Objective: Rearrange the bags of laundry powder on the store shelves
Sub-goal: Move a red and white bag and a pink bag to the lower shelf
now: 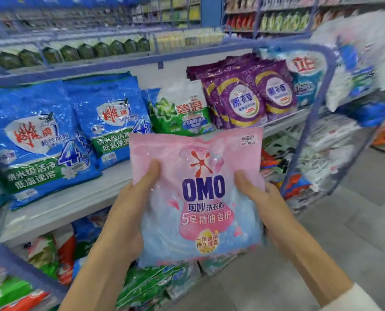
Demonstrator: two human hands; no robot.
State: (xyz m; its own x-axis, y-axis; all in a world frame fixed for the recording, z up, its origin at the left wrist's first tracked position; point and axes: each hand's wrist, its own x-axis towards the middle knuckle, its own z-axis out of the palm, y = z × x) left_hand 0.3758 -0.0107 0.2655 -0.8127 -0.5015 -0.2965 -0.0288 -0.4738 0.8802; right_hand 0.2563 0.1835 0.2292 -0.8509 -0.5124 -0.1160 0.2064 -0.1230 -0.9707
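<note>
Before shelf (59,205), pink bag (198,194), blue bags (41,140) behind

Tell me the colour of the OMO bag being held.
The OMO bag is pink, fading to pale blue below; head view.

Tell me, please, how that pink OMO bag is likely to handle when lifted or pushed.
Probably floppy: the pink OMO bag creases between the left hand and right hand. Its glossy film looks slippery. It may slump, like the leaning blue bags.

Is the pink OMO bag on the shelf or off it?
Off it. The pink OMO bag is held up in front of the shelf, left hand and right hand gripping its sides.
</note>
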